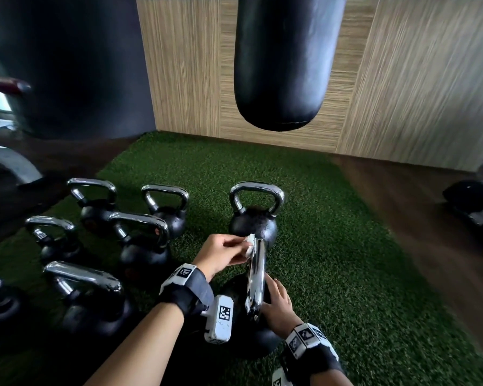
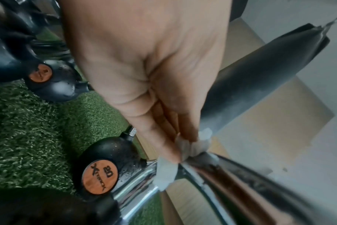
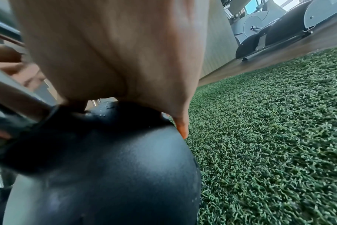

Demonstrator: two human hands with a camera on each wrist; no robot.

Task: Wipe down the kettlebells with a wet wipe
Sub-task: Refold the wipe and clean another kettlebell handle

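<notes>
The nearest kettlebell (image 1: 258,341) stands on green turf, black body below, chrome handle (image 1: 255,274) rising toward me. My left hand (image 1: 241,246) pinches a small white wet wipe (image 1: 249,244) against the top of that handle. The left wrist view shows the wipe (image 2: 165,172) bunched under the fingertips (image 2: 171,150) and pressed on the chrome handle (image 2: 137,187). My right hand (image 1: 276,298) lies flat on the right side of the black body, fingers fairly straight. In the right wrist view its palm (image 3: 164,106) rests on the kettlebell's rounded body (image 3: 115,167).
Another kettlebell (image 1: 254,218) stands just beyond the one I hold, and several more (image 1: 142,240) crowd the turf at left. A black punching bag (image 1: 285,65) hangs above the far turf. A wood-panel wall (image 1: 402,93) lies behind, and exercise machines (image 3: 269,30) stand to the right.
</notes>
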